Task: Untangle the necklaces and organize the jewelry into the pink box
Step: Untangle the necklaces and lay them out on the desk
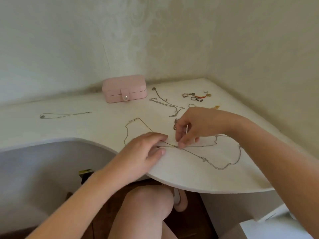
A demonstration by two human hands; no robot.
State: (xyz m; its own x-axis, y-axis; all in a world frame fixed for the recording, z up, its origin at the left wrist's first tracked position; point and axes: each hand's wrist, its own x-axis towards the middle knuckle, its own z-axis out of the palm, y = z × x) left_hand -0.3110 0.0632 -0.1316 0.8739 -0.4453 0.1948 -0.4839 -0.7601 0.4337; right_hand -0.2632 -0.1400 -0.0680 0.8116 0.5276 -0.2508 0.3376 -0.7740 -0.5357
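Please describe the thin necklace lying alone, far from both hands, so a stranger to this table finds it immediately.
Start at the pink box on the white table. Left of it, nearer the front edge, a thin silver chain lies stretched almost straight. All other jewelry lies further right, in clusters; this chain lies alone.

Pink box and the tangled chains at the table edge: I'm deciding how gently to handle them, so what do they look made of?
Pink box: looks like matte faux leather over a stiff shell, judging by its smooth rounded edges and the shiny snap, probably metal. Tangled chains: fine metal links, silvery with a dull gleam; silver, steel or plating cannot be told.
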